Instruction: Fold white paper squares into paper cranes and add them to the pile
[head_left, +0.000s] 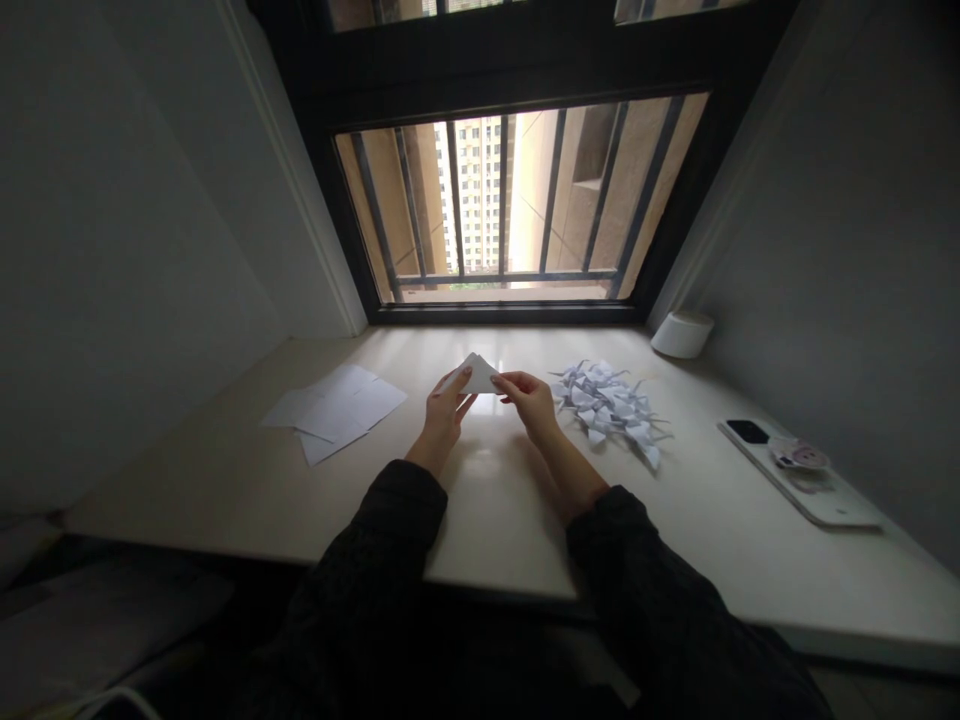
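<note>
Between my two hands is a small folded sheet of white paper (478, 376), triangular with its peak pointing up, held just above the sill. My left hand (448, 405) pinches its left side, thumb on the near face and fingers behind. At its right corner, my right hand (529, 397) grips the paper between thumb and fingertips. Just right of that hand lies a heap of folded white paper cranes (607, 405). Several flat white paper sheets (341, 405) overlap one another to the left of my left hand.
A phone (799, 475) with a round grip on its back lies at the right of the pale windowsill (247, 490). A white rounded object (682, 334) stands in the far right corner. The dark-framed window (510, 312) closes off the back, with walls on both sides.
</note>
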